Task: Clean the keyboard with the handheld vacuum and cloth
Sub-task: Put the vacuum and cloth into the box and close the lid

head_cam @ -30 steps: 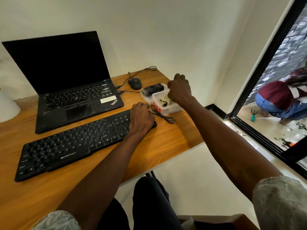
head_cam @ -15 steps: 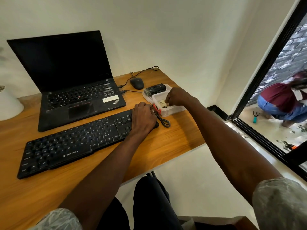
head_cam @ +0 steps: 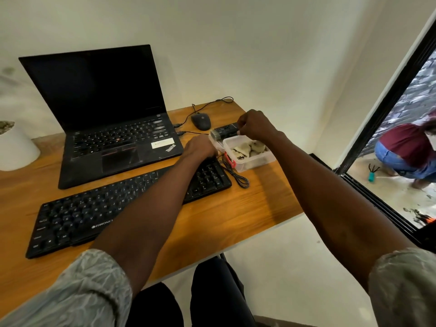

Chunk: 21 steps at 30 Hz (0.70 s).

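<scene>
Right hand (head_cam: 256, 126) is pinched on the end of the small black handheld vacuum (head_cam: 225, 132) behind the clear plastic tub (head_cam: 256, 159); looks light and rigid, so grab mid-body. Left hand (head_cam: 200, 147) is curled at the black keyboard's (head_cam: 94, 208) far end, grip unclear. Soft crumpled cloth (head_cam: 245, 148) sits in the tub.

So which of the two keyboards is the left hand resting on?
The separate black keyboard nearest the person; the left hand rests at its right end. The laptop keys are untouched.

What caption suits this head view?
Right hand at handheld vacuum, left hand resting by Zebronics keyboard.
</scene>
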Tool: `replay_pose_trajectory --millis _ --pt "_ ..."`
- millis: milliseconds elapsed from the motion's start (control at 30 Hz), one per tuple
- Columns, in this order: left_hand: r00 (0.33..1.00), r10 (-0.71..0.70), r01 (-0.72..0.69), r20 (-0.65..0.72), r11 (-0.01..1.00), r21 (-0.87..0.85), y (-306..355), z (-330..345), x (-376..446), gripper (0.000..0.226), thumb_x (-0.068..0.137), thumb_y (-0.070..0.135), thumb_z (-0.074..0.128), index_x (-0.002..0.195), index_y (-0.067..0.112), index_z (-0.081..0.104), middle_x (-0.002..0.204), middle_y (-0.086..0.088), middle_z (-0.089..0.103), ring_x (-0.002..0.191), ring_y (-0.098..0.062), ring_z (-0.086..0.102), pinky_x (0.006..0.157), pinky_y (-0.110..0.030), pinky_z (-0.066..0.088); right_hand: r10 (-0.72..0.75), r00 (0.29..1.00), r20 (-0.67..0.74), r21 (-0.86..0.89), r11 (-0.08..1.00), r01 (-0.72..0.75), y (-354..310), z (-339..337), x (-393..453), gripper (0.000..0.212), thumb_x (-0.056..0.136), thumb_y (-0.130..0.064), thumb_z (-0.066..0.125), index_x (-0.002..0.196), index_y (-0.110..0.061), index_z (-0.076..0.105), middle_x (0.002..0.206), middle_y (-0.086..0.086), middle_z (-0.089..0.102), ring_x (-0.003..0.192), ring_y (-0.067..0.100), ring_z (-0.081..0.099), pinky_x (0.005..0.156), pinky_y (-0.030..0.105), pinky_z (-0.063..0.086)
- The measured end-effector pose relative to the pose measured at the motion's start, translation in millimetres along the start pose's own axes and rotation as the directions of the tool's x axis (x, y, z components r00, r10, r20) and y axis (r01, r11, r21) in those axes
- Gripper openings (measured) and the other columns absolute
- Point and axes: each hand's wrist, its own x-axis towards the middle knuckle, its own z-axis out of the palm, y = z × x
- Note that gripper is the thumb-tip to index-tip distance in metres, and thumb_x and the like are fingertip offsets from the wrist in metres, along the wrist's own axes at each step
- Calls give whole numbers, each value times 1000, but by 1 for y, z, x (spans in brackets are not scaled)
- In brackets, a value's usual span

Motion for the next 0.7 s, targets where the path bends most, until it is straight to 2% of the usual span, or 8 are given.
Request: replay_pose_trajectory --millis 100,200,333,433,600,700 --pt "997 -12 6 76 998 70 2 -1 11 54 76 52 74 109 11 64 118 -10 64 106 -28 60 71 -31 43 -33 997 70 -49 998 36 -5 4 15 26 74 -15 80 98 -8 73 108 9 71 100 24 65 88 36 52" --pt "992 -14 -6 127 988 157 5 -9 17 58 82 48 70 124 9 60 128 -11 59 116 -29 56 82 -33 44 -49 990 136 -103 993 63 -11 6 28 47 77 -16 78 122 -9 65 128 9 62 116 24 58 96 35 48" --pt "982 -47 9 182 979 206 3 -19 30 35 90 28 63 117 7 62 125 -11 60 111 -27 57 77 -32 42 -27 967 255 -129 990 61 -17 8 45 62 80 -9 75 138 -10 51 143 9 50 128 26 49 102 34 43" --pt "987 -50 8 151 964 265 -4 -16 34 30 88 22 62 113 6 63 119 -12 62 106 -27 58 77 -33 45 -11 933 359 -178 981 80 -21 11 55 70 79 -7 75 142 -11 46 146 8 47 130 28 47 105 37 42" --pt "996 -24 -3 89 957 290 -6 -4 40 20 88 18 59 103 6 64 114 -13 64 99 -28 60 69 -33 46 2 899 437 -263 956 126 -23 20 61 55 86 -1 62 139 -11 51 133 14 57 116 30 55 91 35 46" --pt "996 21 -50 89 937 346 -2 0 40 22 91 18 52 106 7 62 116 -12 62 104 -29 59 69 -33 41 -8 903 429 -288 947 145 -24 23 60 51 86 -1 61 136 -10 54 129 13 59 114 29 55 88 33 44"
